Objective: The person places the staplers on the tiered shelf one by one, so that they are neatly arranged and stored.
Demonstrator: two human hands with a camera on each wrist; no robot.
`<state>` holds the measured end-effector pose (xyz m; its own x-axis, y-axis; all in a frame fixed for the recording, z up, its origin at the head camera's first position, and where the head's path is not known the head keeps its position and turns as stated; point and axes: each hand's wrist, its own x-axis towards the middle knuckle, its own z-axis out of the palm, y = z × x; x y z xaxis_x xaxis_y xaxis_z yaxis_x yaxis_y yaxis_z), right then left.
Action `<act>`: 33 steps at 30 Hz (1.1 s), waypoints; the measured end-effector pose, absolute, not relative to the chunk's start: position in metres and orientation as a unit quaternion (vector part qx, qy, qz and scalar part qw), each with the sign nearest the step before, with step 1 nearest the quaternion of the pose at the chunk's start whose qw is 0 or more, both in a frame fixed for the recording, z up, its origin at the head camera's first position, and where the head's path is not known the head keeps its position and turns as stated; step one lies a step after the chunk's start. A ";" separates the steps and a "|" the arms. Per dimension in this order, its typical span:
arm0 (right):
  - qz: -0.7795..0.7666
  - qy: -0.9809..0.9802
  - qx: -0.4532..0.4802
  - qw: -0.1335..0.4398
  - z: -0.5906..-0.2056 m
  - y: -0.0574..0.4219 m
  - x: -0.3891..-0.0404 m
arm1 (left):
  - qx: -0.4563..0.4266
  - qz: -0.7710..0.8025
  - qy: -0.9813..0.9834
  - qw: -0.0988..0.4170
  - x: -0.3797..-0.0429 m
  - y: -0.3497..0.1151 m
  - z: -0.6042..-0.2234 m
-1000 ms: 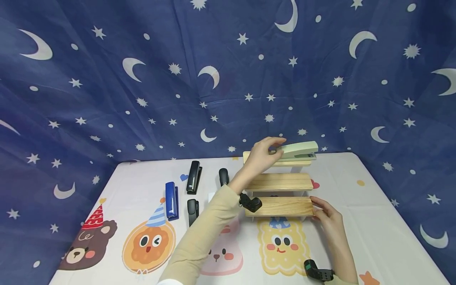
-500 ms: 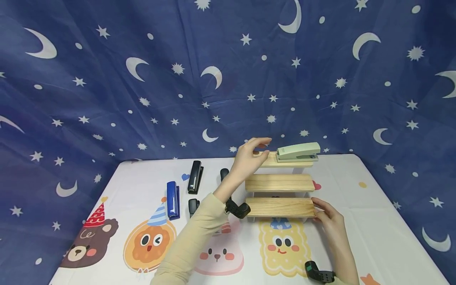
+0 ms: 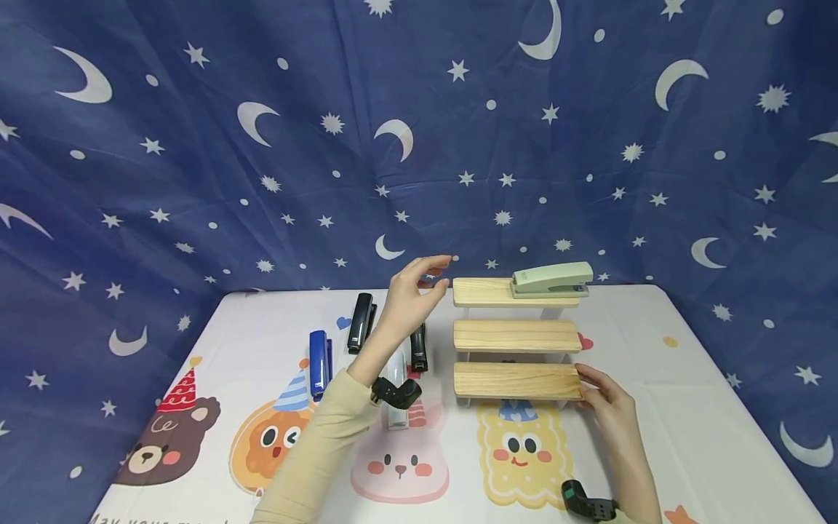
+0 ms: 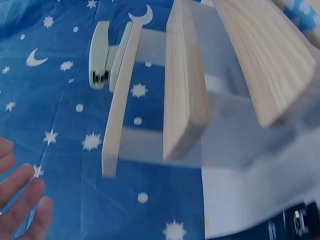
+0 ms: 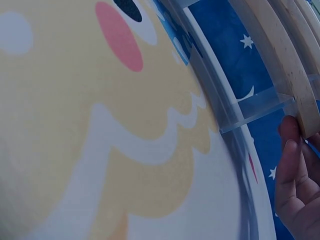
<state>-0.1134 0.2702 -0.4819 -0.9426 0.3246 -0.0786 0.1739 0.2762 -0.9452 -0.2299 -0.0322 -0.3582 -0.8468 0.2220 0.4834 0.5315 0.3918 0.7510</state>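
Note:
A pale green stapler (image 3: pixel 552 280) lies on the right end of the top tier of a three-tier wooden shelf rack (image 3: pixel 513 337). In the left wrist view the same stapler (image 4: pixel 100 57) sits on the upper plank. My left hand (image 3: pixel 414 291) is in the air to the left of the top tier, apart from it, fingers extended and holding nothing. At the bottom tier's right end, my right hand (image 3: pixel 609 399) pinches the plank edge between thumb and fingers. The right wrist view shows those fingertips (image 5: pixel 290 131) against the plank end (image 5: pixel 311 117).
A blue stapler (image 3: pixel 319 365) and a black stapler (image 3: pixel 361 323) stand on the left of the table. Another black stapler (image 3: pixel 419 351) and a whitish, clear-looking object (image 3: pixel 397 411) are partly behind my left arm. A patterned cloth (image 3: pixel 419 145) hangs behind.
My left hand has let go of the pale green stapler and moved left, away from the top tier. The stapler stays on the plank. My right hand keeps its hold.

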 end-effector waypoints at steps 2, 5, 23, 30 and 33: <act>0.583 -0.793 -0.162 0.067 -0.483 0.270 -0.113 | -0.224 -0.499 -0.823 0.155 -0.228 -0.040 -0.359; 0.588 -0.787 -0.171 0.074 -0.484 0.270 -0.111 | -0.212 -0.491 -0.831 0.155 -0.226 -0.052 -0.360; 0.578 -0.793 -0.185 0.048 -0.484 0.270 -0.114 | -0.106 -0.480 -0.853 0.175 -0.201 -0.143 -0.380; 0.582 -0.791 -0.185 0.046 -0.484 0.268 -0.116 | -0.060 -0.468 -0.865 0.169 -0.191 -0.171 -0.394; 0.580 -0.792 -0.185 0.046 -0.483 0.267 -0.116 | -0.032 -0.460 -0.871 0.168 -0.187 -0.182 -0.402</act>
